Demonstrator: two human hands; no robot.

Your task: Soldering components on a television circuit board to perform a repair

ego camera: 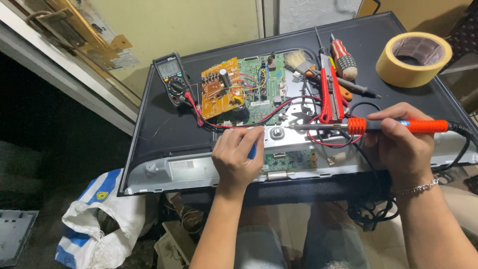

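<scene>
My right hand point(403, 144) grips an orange-handled soldering iron point(393, 125) held level, its metal tip pointing left over a grey metal bracket point(277, 132). My left hand point(238, 158) is closed around a small blue object point(252, 151) next to a small green circuit strip point(290, 160). Both hands hover over the back of a black flat panel point(164, 124). Further back lie a green circuit board point(261, 89) and an orange-brown board point(219, 89) with red and black wires.
A black multimeter point(172, 77) sits at the panel's left. A brush point(298, 61), screwdrivers point(343, 60), red-handled pliers point(331, 92) and a roll of yellow tape point(413, 59) lie at the back right. A white and blue sack point(94, 219) lies on the floor.
</scene>
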